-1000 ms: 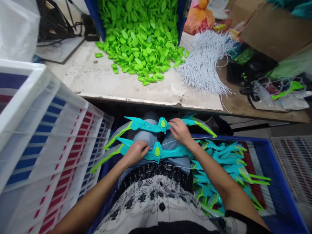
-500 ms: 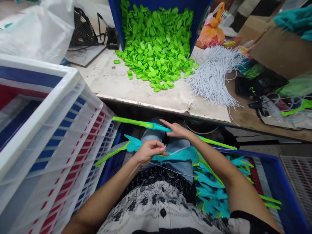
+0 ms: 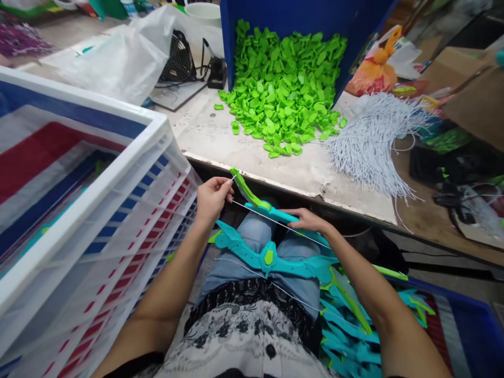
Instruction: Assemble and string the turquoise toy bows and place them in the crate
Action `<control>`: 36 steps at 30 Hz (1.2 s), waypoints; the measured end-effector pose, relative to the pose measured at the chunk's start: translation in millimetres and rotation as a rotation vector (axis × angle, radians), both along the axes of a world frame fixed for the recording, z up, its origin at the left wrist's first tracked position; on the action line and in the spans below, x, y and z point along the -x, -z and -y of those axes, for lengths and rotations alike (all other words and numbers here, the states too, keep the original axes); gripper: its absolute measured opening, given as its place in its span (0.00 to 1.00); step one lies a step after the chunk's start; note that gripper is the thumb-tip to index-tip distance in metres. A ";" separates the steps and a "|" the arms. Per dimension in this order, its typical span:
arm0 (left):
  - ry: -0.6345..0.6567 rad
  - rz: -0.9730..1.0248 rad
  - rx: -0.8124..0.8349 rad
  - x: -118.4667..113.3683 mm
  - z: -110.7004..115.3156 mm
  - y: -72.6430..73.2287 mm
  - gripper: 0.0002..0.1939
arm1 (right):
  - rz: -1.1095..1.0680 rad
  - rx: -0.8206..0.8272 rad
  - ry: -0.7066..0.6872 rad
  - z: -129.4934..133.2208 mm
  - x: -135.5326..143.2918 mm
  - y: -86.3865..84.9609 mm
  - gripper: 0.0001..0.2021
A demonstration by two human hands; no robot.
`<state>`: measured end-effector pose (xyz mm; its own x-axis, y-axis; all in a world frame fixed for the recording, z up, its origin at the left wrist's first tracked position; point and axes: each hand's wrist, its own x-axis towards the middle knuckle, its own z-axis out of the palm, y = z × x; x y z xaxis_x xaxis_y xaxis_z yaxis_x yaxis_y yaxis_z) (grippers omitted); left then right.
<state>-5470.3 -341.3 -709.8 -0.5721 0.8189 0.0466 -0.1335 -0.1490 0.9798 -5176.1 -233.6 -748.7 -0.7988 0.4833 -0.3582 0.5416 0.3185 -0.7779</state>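
My left hand (image 3: 214, 197) pinches the end of a white string (image 3: 271, 219) beside the tip of a green arm on a teal toy bow (image 3: 254, 202). The string runs from these fingers along the bow toward my right forearm. My right hand (image 3: 309, 219) is closed around the teal middle of that bow, above my knees. A second teal bow (image 3: 236, 247) with a green centre piece lies across my lap, its own string slack below it. More teal and green bows (image 3: 346, 325) are piled at my right side.
Green plastic pieces (image 3: 287, 94) spill from a blue bin (image 3: 275, 13) onto the worktable (image 3: 200, 126). A bundle of white strings (image 3: 374, 142) lies right of them. A white slatted crate (image 3: 157, 126) stands at my left, and a blue crate (image 3: 472, 315) at the right.
My left hand has moved up and left to the bow's green tip, carrying the string end. The held bow is now tilted, and the view has shifted left.
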 end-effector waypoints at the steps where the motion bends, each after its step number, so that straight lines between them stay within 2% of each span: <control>1: -0.005 -0.019 0.006 1.0 -3.7 0.4 0.09 | -0.001 -0.003 0.000 -0.3 -0.3 0.9 0.31; 11: -0.068 -0.117 -0.009 -1.8 -9.4 -0.9 0.08 | 0.019 -0.014 0.024 3.8 0.9 -2.3 0.32; 19: -0.054 -0.049 -0.015 -8.6 -8.2 -1.3 0.10 | 0.029 -0.072 0.040 9.4 -0.5 1.2 0.32; 23: 0.005 0.043 -0.079 -8.4 -7.1 -8.0 0.13 | 0.052 -0.117 0.049 16.0 -0.5 -0.9 0.31; 27: 0.143 0.188 -0.045 1.8 -5.7 -12.6 0.24 | 0.069 -0.160 0.043 23.2 -1.5 -5.4 0.30; 30: 0.237 0.246 0.008 11.8 -1.5 -10.1 0.23 | 0.093 -0.179 0.042 27.2 -2.1 -5.7 0.31; 36: 0.305 0.266 0.050 21.7 10.6 -5.1 0.23 | 0.188 -0.234 0.014 30.8 -5.8 -3.6 0.30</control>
<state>-5492.0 -351.9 -704.7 -0.2888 0.9505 -0.1148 -0.4138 -0.0158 0.9102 -5170.3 -264.5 -745.1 -0.7220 0.5807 -0.3763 0.6745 0.4692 -0.5700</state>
